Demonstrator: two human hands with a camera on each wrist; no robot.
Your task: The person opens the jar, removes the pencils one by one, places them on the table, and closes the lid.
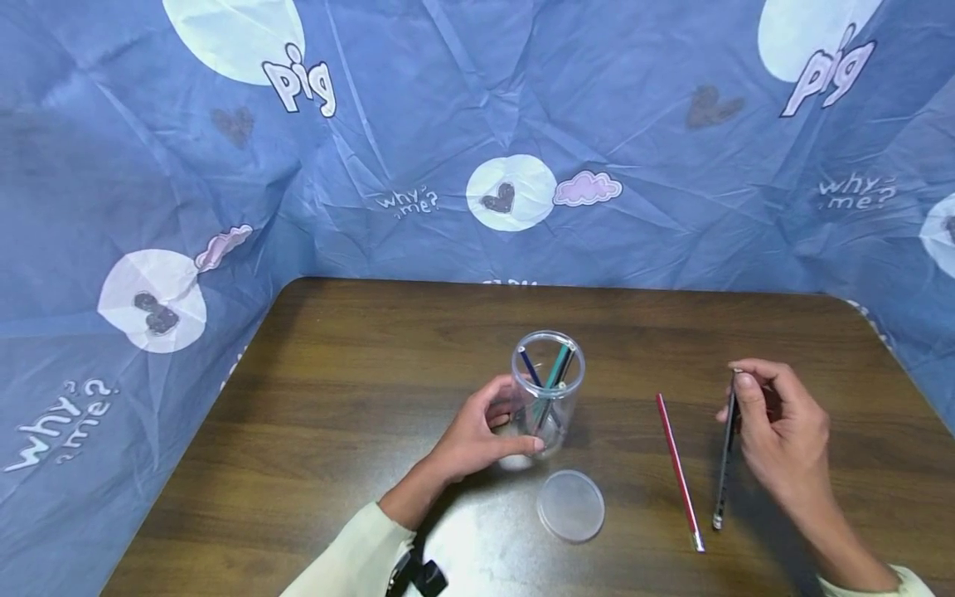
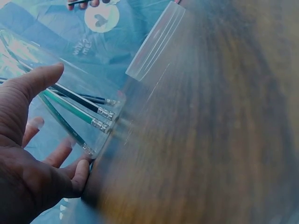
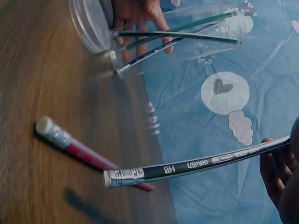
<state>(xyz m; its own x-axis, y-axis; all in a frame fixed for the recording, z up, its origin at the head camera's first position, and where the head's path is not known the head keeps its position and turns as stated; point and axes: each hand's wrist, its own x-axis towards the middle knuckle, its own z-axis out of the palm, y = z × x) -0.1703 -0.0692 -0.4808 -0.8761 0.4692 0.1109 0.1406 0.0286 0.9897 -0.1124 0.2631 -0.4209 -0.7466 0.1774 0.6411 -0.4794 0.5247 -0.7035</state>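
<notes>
A clear plastic jar stands upright on the table, with several pencils leaning inside, eraser ends down. My left hand holds the jar low on its left side, thumb in front and fingers behind. At the right, my right hand pinches a black pencil by its upper end; its white eraser points down. In the right wrist view this pencil shows "HB" lettering. Between jar and right hand lies a red pencil on the tabletop.
A round translucent lid lies flat just in front of the jar. The brown wooden table ends at a blue printed cloth behind and at the sides. A dark device is strapped at the left wrist.
</notes>
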